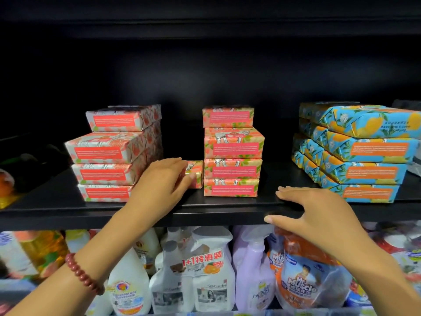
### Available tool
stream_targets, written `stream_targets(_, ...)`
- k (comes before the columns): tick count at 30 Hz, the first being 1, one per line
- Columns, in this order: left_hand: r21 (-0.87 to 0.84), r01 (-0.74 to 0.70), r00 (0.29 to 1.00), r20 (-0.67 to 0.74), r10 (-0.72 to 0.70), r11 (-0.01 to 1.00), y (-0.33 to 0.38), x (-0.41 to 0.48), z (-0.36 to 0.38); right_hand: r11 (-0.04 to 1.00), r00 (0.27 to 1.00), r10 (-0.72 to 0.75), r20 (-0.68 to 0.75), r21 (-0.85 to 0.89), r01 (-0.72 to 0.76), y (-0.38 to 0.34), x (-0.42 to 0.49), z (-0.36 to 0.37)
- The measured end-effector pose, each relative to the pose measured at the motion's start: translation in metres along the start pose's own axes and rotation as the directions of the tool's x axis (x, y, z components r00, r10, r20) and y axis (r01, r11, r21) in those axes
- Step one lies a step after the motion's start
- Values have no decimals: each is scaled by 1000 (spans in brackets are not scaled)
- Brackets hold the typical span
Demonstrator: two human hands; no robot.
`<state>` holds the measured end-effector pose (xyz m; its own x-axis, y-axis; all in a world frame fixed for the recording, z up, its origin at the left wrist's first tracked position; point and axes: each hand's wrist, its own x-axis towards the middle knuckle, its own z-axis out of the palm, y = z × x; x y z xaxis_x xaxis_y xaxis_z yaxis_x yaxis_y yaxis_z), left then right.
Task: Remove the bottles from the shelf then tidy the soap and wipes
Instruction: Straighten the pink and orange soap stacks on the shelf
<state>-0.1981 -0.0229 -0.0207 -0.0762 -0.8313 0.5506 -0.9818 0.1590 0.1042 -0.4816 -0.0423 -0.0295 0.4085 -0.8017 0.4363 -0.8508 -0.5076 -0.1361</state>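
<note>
Item: loose pink soap pack (pixel 195 173), centre of frame, lying on the black shelf (pixel 227 208) in the gap between the left pink stack (pixel 109 156) and the middle pink stack (pixel 232 153), touching the latter.

Hands: left hand (pixel 164 179) pinches the pack, fingers over its top and thumb on its front. Right hand (pixel 319 213) holds nothing, with fingers spread and resting on the shelf's front edge.

Risks:
- The middle stack is uneven, its second pack overhanging the others, so a nudge from the loose pack as it is lifted could likely topple it.
- The left stack is skewed, and the wrist passes just in front of its lower packs.
- A dropped pack would fall onto the spray bottles (pixel 205 270) below.

Appearance: small, rectangular, glossy paper wrap in pink with green leaf print, and folded ends. It likely handles light and rigid. The blue stack (pixel 360 153), right of frame, fans out stepwise. The dark items at the far left edge cannot be identified.
</note>
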Motion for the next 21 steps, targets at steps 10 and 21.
stream_targets(10, 77, 42, 997, -70, -37, 996, 5, -2, -9, 1000, 999, 6, -48, -1, -6, -6, -4, 8)
stream_targets(21, 38, 42, 993, -113, -38, 998, 13, -16, -16, 992, 998, -23, -62, 120, 31, -11, -5, 18)
